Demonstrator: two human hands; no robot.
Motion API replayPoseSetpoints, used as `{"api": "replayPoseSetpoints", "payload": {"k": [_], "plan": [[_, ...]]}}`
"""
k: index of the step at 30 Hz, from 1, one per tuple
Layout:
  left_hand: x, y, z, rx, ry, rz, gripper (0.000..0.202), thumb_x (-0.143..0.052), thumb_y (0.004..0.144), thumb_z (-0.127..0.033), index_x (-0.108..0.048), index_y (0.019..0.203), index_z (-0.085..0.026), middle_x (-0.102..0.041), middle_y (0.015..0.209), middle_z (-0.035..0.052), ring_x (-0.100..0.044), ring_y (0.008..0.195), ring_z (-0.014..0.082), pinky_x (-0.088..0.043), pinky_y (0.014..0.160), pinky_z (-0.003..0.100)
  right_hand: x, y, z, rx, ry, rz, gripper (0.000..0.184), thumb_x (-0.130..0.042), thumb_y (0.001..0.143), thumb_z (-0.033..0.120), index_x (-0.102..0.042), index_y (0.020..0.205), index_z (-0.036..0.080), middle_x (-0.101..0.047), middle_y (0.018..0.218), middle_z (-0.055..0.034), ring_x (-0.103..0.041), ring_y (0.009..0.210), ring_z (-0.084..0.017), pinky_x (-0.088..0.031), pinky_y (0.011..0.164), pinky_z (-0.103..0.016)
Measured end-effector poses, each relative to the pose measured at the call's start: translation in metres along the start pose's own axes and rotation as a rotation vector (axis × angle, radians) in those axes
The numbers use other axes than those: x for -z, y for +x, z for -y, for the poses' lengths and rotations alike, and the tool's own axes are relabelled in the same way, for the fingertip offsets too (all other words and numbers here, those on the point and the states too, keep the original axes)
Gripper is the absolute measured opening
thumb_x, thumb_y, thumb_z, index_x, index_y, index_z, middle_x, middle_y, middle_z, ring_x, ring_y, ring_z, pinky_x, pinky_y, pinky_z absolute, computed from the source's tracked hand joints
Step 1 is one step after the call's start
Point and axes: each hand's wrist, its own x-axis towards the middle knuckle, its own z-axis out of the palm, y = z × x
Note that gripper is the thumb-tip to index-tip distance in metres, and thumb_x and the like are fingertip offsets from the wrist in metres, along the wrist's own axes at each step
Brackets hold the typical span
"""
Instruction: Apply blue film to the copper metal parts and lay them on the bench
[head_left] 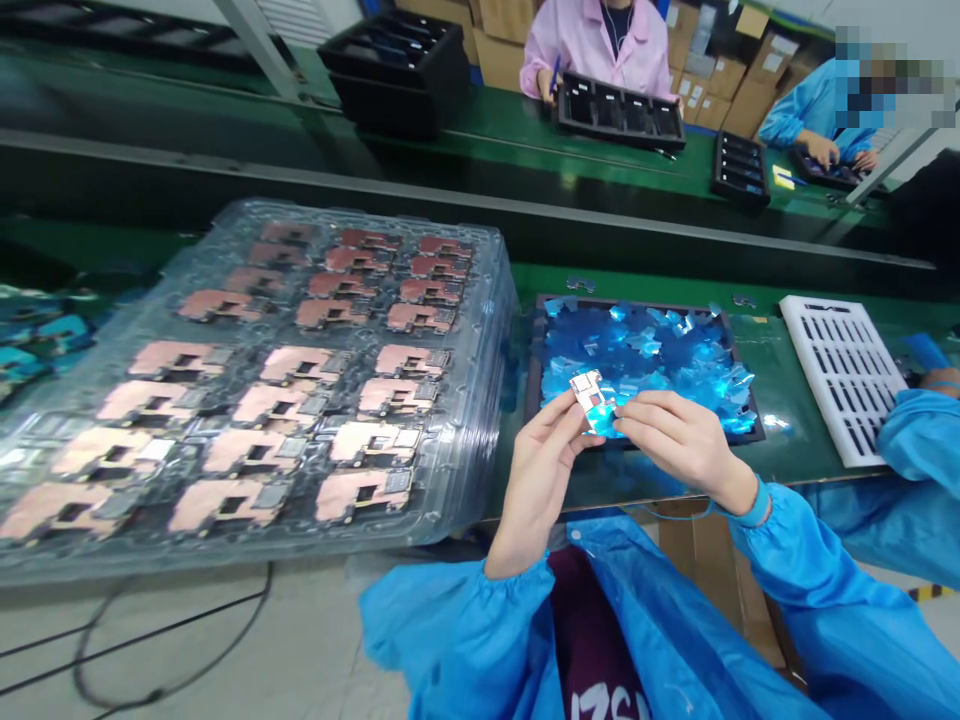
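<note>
My left hand (541, 470) pinches a small circuit board (587, 389) by its left edge, just above the front rim of a dark tray (534, 345). My right hand (679, 438) is closed on a strip of blue film (604, 417) at the board's lower right side. Both hands hover over the tray, which is filled with several loose pieces of shiny blue film (645, 355). To my left stands a tall stack of clear plastic trays (480, 330) holding several copper-coloured boards (296, 405) in rows.
A white slotted rack (844, 375) lies at the right, with another person's blue sleeve (919, 440) beside it. Across the green conveyor (225, 130), a person in pink and one in blue work over black trays (619, 110). Cardboard boxes stand behind them.
</note>
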Motion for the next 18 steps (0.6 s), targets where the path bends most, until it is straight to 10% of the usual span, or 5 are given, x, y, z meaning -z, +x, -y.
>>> {"api": "replayPoseSetpoints", "payload": {"k": [6, 10, 14, 18], "plan": [[0.004, 0.010, 0.001, -0.031, -0.089, -0.107, 0.043, -0.104, 0.071, -0.036, -0.084, 0.104, -0.018, -0.081, 0.107, 0.0089, -0.077, 0.096, 0.0207, -0.066, 0.084, 0.029, 0.011, -0.021, 0.008, -0.185, 0.250, -0.066, 0.024, -0.065, 0.104, 0.010, -0.073, 0.118, 0.028, -0.082, 0.105, -0.0048, -0.079, 0.095, -0.024, -0.068, 0.083, -0.042], [0.001, 0.003, -0.003, -0.129, -0.018, -0.159, 0.038, -0.100, 0.075, -0.038, -0.083, 0.104, -0.020, -0.078, 0.101, 0.0059, -0.074, 0.085, 0.0165, -0.067, 0.084, 0.030, 0.026, -0.039, -0.028, -0.739, 0.230, -0.202, 0.004, -0.064, 0.103, 0.025, -0.068, 0.102, 0.025, -0.076, 0.094, -0.0052, -0.074, 0.087, -0.024, -0.063, 0.075, -0.038], [0.002, -0.035, -0.029, -0.203, 0.222, -0.104, 0.028, -0.094, 0.085, -0.045, -0.087, 0.103, -0.025, -0.079, 0.102, 0.0058, -0.073, 0.080, 0.0162, -0.065, 0.077, 0.026, 0.029, -0.060, -0.097, -1.107, 0.193, 0.210, 0.018, -0.059, 0.094, 0.037, -0.068, 0.094, 0.021, -0.076, 0.093, -0.0066, -0.073, 0.085, -0.023, -0.061, 0.076, -0.035], [0.026, -0.082, -0.090, -0.401, 0.655, -0.187, 0.024, -0.090, 0.087, -0.048, -0.090, 0.106, -0.033, -0.081, 0.096, 0.0035, -0.075, 0.079, 0.0199, -0.065, 0.072, 0.027, 0.025, -0.079, -0.133, -1.047, 0.138, 0.421, 0.025, -0.060, 0.088, 0.040, -0.076, 0.092, 0.022, -0.079, 0.098, -0.0144, -0.075, 0.094, -0.034, -0.061, 0.093, -0.052]]}}
